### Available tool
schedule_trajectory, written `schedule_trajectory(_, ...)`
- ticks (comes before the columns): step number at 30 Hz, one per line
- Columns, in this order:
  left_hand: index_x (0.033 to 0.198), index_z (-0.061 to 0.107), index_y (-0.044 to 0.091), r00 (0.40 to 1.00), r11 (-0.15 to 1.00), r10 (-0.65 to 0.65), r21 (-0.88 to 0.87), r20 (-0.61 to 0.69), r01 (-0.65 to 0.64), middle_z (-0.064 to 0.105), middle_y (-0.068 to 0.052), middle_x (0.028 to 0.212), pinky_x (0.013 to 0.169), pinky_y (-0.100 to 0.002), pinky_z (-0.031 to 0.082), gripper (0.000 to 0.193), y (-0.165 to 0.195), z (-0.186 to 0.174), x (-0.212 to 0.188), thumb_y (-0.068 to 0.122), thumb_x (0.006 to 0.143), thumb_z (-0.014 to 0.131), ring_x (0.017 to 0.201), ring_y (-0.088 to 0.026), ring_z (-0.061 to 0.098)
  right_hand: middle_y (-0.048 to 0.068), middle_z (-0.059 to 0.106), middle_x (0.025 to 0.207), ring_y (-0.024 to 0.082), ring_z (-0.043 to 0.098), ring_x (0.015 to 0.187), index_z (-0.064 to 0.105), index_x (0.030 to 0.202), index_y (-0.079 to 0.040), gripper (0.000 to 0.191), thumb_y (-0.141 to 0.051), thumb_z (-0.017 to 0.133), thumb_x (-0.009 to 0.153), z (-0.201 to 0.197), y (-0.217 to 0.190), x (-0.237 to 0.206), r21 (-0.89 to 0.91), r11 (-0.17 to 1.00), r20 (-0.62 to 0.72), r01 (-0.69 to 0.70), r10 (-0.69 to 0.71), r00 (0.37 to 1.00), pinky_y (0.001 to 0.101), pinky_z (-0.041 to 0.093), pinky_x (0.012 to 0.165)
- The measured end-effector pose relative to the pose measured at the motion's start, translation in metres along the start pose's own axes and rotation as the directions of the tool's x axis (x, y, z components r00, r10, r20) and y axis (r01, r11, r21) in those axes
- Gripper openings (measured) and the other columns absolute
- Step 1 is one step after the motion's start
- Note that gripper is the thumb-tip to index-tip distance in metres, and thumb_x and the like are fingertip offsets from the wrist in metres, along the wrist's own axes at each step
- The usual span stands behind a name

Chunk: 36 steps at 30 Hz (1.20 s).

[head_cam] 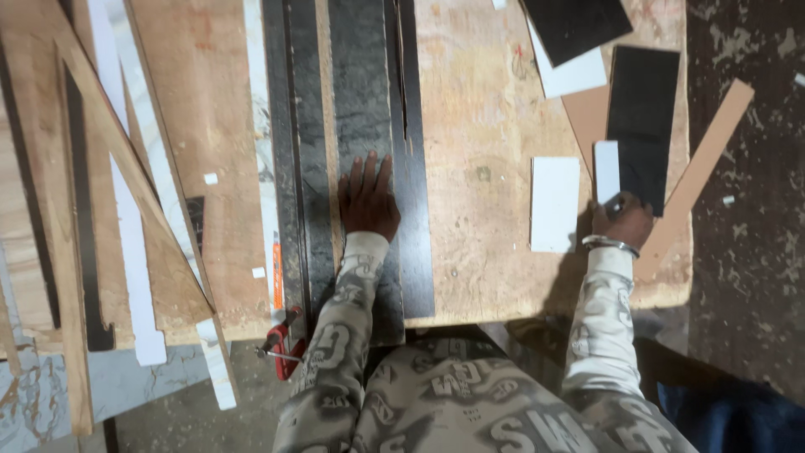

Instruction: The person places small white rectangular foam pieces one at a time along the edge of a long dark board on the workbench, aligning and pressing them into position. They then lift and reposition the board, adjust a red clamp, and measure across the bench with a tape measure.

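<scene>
A long grey stone-patterned strip (362, 109) is being pressed flat on the wooden workbench (486, 126) by the left hand (367, 201), its palm down and fingers extended, nothing grasped. The strip is lying left of centre, running from the near edge to the far side between dark strips (412, 168). To the right, a small white piece (607, 172) is being gripped by the right hand (622, 220), just beside a black panel (642, 126) and a white rectangle (555, 203).

Bare bench top (482, 168) between my left hand (367, 201) and the white offcut (554, 204): clear lane. Right edge cluttered: black panel (641, 126), brown strip (700, 172). Left edge blocked by stacked boards (126, 168).
</scene>
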<state>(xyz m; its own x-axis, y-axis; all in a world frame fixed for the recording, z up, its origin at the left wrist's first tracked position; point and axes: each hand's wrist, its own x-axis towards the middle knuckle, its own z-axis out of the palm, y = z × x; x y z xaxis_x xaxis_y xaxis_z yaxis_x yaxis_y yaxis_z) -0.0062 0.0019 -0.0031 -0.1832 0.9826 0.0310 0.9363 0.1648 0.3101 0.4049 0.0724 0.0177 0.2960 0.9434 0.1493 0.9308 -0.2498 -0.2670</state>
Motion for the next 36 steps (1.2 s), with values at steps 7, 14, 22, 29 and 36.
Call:
schedule_trajectory(7,0.158,0.037,0.024,1.000,1.000,-0.011,0.020,-0.019,0.011,0.033,-0.004,0.166,0.127,-0.050,0.016,0.068,0.000,0.000,0.000,0.015,0.093,0.053,0.156,-0.026,0.023,0.009,0.070,0.084,0.015,0.062,0.067,0.076,0.106,0.003,0.010,0.002,0.067,0.102,0.022,-0.016,-0.027,0.831,0.530,0.197,-0.168,0.001,0.980,0.0291,0.053,0.061)
schedule_trajectory(14,0.158,0.039,0.024,0.999,1.000,0.000,-0.007,-0.053,-0.001,0.034,-0.004,0.165,0.126,-0.052,0.017,0.067,0.001,0.006,-0.002,0.014,0.094,0.054,0.155,-0.026,0.024,0.007,0.073,0.086,0.012,0.063,0.066,0.073,0.117,0.001,0.026,-0.002,0.072,0.091,0.050,-0.172,-0.088,0.854,0.448,0.387,-0.264,-0.207,0.899,0.0269,0.058,0.059)
schedule_trajectory(22,0.154,0.045,0.023,0.992,0.997,0.005,-0.074,-0.130,-0.015,0.041,-0.006,0.162,0.125,-0.055,0.023,0.065,0.002,0.001,-0.002,0.013,0.090,0.053,0.153,-0.029,0.032,0.008,0.070,0.077,0.016,0.064,0.065,0.074,0.108,-0.001,0.019,-0.005,0.073,0.089,0.059,-0.218,-0.112,0.846,0.517,0.305,-0.133,-0.264,0.915,0.0298,0.054,0.060)
schedule_trajectory(29,0.152,0.047,0.022,0.998,0.998,-0.020,-0.055,-0.062,0.016,0.042,-0.008,0.161,0.123,-0.057,0.024,0.066,0.003,0.001,0.001,0.013,0.087,0.053,0.151,-0.032,0.033,0.017,0.068,0.092,0.029,0.066,0.077,0.071,0.104,0.001,0.026,-0.015,0.082,0.087,0.089,-0.215,-0.112,0.691,0.665,0.078,0.284,-0.458,0.885,0.0397,0.053,0.070)
schedule_trajectory(36,0.154,0.045,0.022,0.998,0.998,-0.012,-0.062,-0.062,0.008,0.040,-0.007,0.162,0.125,-0.057,0.023,0.067,0.004,-0.001,-0.001,0.014,0.088,0.053,0.153,-0.032,0.032,0.025,0.059,0.119,0.036,0.062,0.101,0.062,0.133,0.003,0.069,-0.020,0.084,0.072,0.072,-0.189,-0.107,0.679,0.569,0.239,0.465,-0.769,0.593,0.0436,0.057,0.083)
